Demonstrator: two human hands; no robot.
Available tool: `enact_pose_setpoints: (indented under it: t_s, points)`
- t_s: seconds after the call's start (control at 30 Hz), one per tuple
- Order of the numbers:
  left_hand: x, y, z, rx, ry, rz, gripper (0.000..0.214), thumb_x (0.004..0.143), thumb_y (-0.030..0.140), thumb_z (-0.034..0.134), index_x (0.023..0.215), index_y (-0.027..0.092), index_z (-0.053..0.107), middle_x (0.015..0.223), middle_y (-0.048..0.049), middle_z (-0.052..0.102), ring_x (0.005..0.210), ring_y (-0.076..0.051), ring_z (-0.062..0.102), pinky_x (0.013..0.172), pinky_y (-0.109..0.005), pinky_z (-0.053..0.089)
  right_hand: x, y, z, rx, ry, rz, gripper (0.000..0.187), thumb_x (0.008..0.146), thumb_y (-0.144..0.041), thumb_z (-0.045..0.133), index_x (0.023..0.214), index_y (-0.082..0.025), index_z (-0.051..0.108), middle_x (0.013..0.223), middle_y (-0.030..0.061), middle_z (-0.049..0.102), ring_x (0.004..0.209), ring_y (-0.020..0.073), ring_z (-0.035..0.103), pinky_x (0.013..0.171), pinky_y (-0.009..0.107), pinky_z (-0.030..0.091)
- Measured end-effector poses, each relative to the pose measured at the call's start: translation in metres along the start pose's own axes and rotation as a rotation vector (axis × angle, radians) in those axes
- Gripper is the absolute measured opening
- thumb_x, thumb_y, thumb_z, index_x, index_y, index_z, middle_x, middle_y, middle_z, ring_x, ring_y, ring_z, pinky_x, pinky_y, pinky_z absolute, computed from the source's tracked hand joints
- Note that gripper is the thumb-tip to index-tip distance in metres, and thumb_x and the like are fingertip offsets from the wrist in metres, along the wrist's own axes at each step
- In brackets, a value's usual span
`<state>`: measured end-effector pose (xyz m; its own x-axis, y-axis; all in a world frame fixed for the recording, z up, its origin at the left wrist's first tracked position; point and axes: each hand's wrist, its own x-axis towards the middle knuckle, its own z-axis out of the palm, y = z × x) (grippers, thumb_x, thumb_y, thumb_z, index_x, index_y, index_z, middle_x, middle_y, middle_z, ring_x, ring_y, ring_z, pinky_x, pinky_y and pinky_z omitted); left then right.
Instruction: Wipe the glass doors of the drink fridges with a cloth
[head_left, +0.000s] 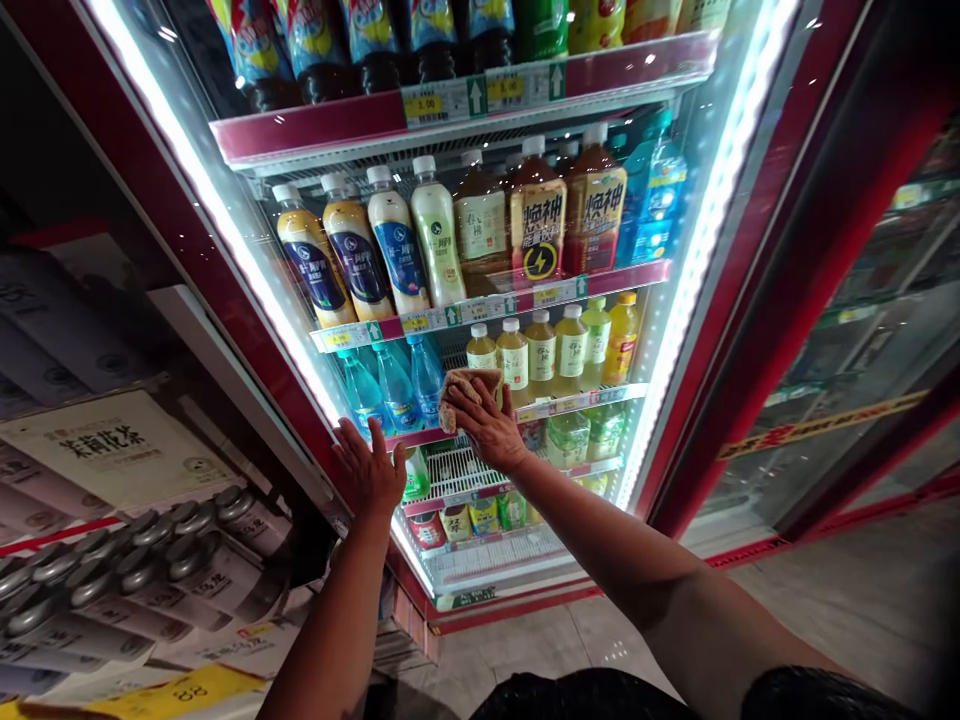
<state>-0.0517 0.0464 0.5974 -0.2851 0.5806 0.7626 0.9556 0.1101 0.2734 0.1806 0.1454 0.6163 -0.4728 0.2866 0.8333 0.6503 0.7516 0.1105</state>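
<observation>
Left hand (369,468): arm reaching forward, palm lying flat with fingers spread on the fridge door (300,330).
Right hand (486,422): arm extending, fingers pressing a tan cloth (466,388) against the glass.

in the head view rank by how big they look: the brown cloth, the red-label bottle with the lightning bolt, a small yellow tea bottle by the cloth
1. Red-label bottle with the lightning bolt, clearly largest.
2. Brown cloth under the right hand, and the small yellow tea bottle: these look alike, and the hand hides part of the cloth, so no ranking between them.

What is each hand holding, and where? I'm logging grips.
Right hand presses a bunched cloth under its fingers against the glass; left hand holds nothing.
</observation>
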Motion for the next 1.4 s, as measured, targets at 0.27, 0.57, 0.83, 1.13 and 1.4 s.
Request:
enact_pose_setpoints:
  t_s: [0.27,0.57,0.83,1.13,1.4]
  points:
    - [-0.003,0.017,0.001,0.000,0.021,-0.038,0.082,0.101,0.050,0.045,0.166,0.008,0.017,0.171,-0.0271,-0.014,0.159,-0.041,-0.019,0.124,-0.073,0.005,-0.012,0.015,-0.004,0.011,-0.009,0.018,0.054,0.102,-0.023,0.052,0.153,-0.041,0.049,0.158,-0.0034,0.055,0.161,0.0217,0.024,0.125,0.055,-0.026]
    - [0.003,0.032,0.016,-0.008,0.090,0.081,0.086,0.100,0.056,0.045,0.166,0.009,0.015,0.171,-0.0279,-0.015,0.158,-0.044,-0.021,0.121,-0.076,-0.004,-0.034,0.038,-0.007,-0.031,0.085,-0.004,0.050,0.100,-0.022,0.055,0.147,-0.037,0.057,0.153,-0.0044,0.060,0.164,0.0189,0.005,0.127,0.056,-0.024]
    - [0.002,0.029,0.029,-0.033,0.103,0.038,0.085,0.101,0.061,0.035,0.163,0.004,0.025,0.171,-0.0304,-0.010,0.159,-0.040,-0.022,0.122,-0.073,-0.007,-0.028,0.056,-0.022,-0.068,0.103,0.062,0.052,0.100,-0.026,0.057,0.150,-0.039,0.053,0.157,-0.0060,0.056,0.164,0.0182,-0.001,0.127,0.058,-0.022]
    - [0.001,0.027,0.031,-0.087,0.106,0.001,0.088,0.098,0.065,0.037,0.164,0.007,0.025,0.173,-0.0260,-0.008,0.159,-0.044,-0.019,0.121,-0.075,-0.008,-0.047,0.076,-0.025,-0.112,0.116,0.006,0.046,0.101,-0.026,0.054,0.145,-0.039,0.058,0.155,-0.0071,0.058,0.164,0.0161,-0.003,0.129,0.057,-0.020]
    - [-0.001,0.027,0.031,-0.040,0.096,-0.003,0.090,0.099,0.066,0.033,0.164,0.005,0.022,0.172,-0.0273,-0.011,0.159,-0.042,-0.021,0.122,-0.073,-0.006,-0.063,0.093,-0.023,-0.073,0.086,0.045,0.049,0.099,-0.027,0.057,0.146,-0.038,0.058,0.154,-0.0023,0.059,0.164,0.0224,0.008,0.128,0.058,-0.020]
